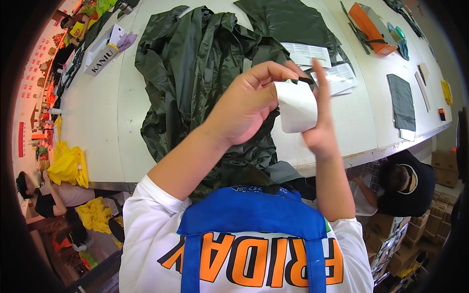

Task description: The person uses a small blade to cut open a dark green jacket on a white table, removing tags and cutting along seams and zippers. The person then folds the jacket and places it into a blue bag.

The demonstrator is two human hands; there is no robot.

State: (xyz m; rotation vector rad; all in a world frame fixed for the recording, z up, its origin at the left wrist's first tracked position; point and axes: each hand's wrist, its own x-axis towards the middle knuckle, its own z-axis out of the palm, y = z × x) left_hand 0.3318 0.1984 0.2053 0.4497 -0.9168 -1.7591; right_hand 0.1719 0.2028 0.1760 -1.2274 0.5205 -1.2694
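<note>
My left hand [244, 105] is raised over the table, thumb and fingertips pinched at the upper left corner of a small white card [297, 110]. The card is slightly curved, and a dark bit of material shows at its top edge. On the card's right side is my right hand [322, 129], smeared by motion. One of its fingers points upward, while others are partly hidden behind the card and my left fingertips. Below my hands a large, crumpled dark green plastic garment [181, 73] spreads over the table and hangs toward my lap.
More folded dark green material [288, 22] lies at the back beside printed white sheets [339, 78]. An orange box [373, 29] and a flat dark green packet [403, 100] are on the right. A white box [103, 51] stands at left. Co-workers sit on both sides, one in black [410, 183].
</note>
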